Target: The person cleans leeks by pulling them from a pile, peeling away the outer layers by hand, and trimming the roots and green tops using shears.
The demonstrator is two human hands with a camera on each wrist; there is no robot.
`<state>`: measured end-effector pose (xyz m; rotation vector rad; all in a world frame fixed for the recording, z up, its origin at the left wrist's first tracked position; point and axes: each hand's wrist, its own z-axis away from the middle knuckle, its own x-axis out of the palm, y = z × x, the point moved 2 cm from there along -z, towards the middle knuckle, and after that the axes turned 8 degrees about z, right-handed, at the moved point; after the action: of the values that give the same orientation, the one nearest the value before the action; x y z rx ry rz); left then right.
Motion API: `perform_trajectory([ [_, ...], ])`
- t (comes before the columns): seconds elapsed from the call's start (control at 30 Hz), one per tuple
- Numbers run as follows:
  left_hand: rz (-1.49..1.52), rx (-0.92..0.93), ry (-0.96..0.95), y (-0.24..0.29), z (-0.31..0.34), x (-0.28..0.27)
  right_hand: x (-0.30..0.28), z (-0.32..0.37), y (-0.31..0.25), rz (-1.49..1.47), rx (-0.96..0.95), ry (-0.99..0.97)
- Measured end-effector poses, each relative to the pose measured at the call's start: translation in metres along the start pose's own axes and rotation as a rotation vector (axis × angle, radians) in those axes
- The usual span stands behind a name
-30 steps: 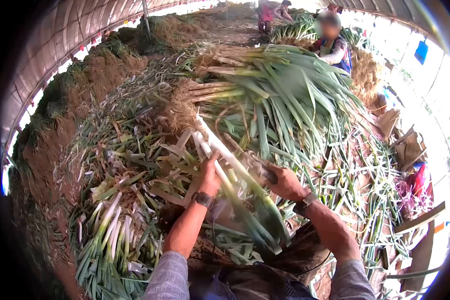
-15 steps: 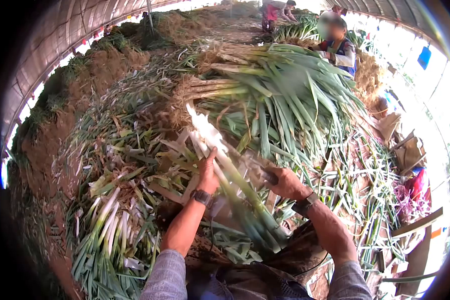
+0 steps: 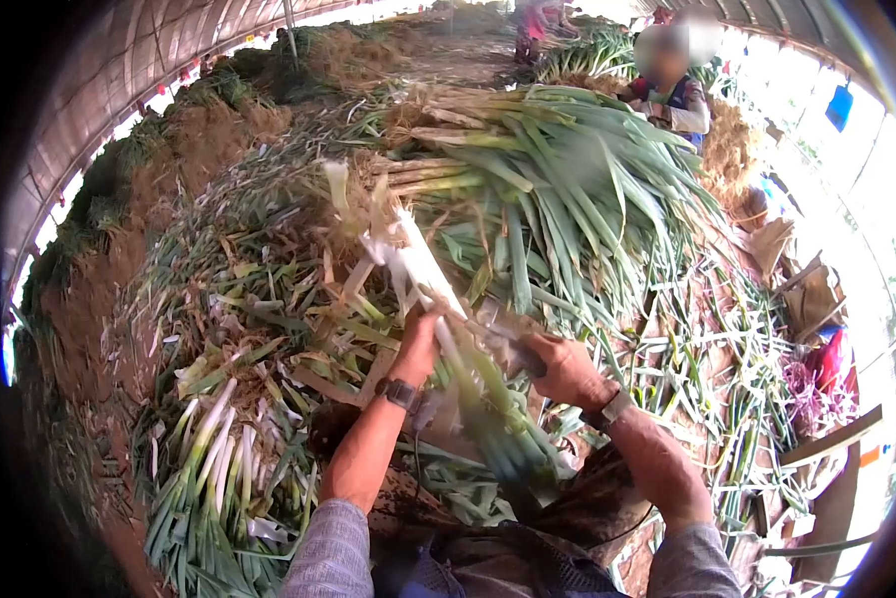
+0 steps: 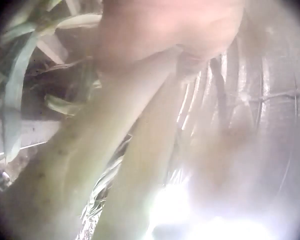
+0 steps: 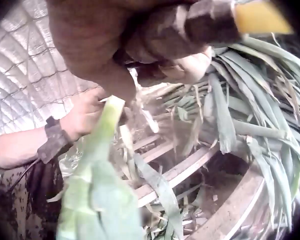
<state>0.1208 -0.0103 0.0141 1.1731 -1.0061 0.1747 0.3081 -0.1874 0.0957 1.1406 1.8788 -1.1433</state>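
Note:
My left hand [image 3: 421,341] grips a couple of leeks [image 3: 430,267] by their white shanks, root ends pointing away and green leaves down toward my lap. In the left wrist view, two pale stalks [image 4: 140,170] run out from under the fist. My right hand [image 3: 568,369] holds an air gun [image 5: 190,25] with a dark fitting and a yellow hose, its front blurred close beside the stalks. Loose pale skins [image 3: 380,239] fly off around the root ends. A green leek stem [image 5: 97,185] crosses the right wrist view.
A large heap of unpeeled leeks [image 3: 588,199] lies ahead. White-stemmed leeks [image 3: 219,453] are piled at my left. Leaf scraps [image 3: 239,259] cover the ground. Another person [image 3: 677,95] sits at the far right, and boards [image 3: 832,439] lean at the right edge.
The skin on the leeks has torn loose and blown up and left, baring more white shank. Both hands stay nearly in place, the right slightly lower.

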Motion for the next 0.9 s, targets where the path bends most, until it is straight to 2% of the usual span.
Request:
perform_trajectory([
  [0.03, -0.059, 0.113, 0.059, 0.001, 0.004, 0.013, 0.003, 0.003, 0.000, 0.006, 0.054, -0.085],
  [0.07, -0.056, 0.116, 0.063, -0.001, 0.004, 0.011, 0.004, 0.002, -0.002, 0.006, 0.050, -0.089],
  [0.13, -0.174, 0.178, 0.146, -0.004, 0.003, 0.006, 0.004, 0.001, -0.002, 0.094, 0.205, -0.189],
  [0.3, -0.147, 0.149, 0.077, -0.009, -0.001, -0.004, 0.011, -0.008, -0.004, 0.007, 0.169, -0.112],
  [0.4, -0.024, 0.115, 0.224, -0.004, -0.002, -0.007, 0.010, -0.014, -0.003, -0.102, 0.266, -0.138],
  [0.47, 0.072, 0.059, 0.345, -0.004, -0.010, -0.027, 0.006, -0.011, 0.000, -0.038, 0.055, -0.043],
  [0.6, 0.195, 0.264, 0.297, 0.047, -0.009, -0.041, 0.006, 0.007, 0.012, -0.053, 0.055, -0.236],
  [0.67, 0.172, 0.352, 0.388, 0.081, -0.004, -0.044, -0.004, 0.015, 0.008, -0.132, 0.035, -0.289],
  [0.7, 0.243, 0.318, 0.399, 0.094, -0.008, -0.052, -0.005, 0.021, 0.008, -0.133, 0.024, -0.313],
  [0.73, 0.225, 0.283, 0.318, 0.107, -0.013, -0.064, -0.006, 0.026, 0.008, -0.135, 0.009, -0.337],
  [0.8, 0.170, 0.332, 0.440, 0.125, -0.012, -0.066, -0.010, 0.031, 0.004, -0.170, 0.012, -0.369],
  [0.9, 0.171, 0.311, 0.458, 0.130, -0.011, -0.074, -0.010, 0.034, -0.008, -0.148, -0.057, -0.332],
])
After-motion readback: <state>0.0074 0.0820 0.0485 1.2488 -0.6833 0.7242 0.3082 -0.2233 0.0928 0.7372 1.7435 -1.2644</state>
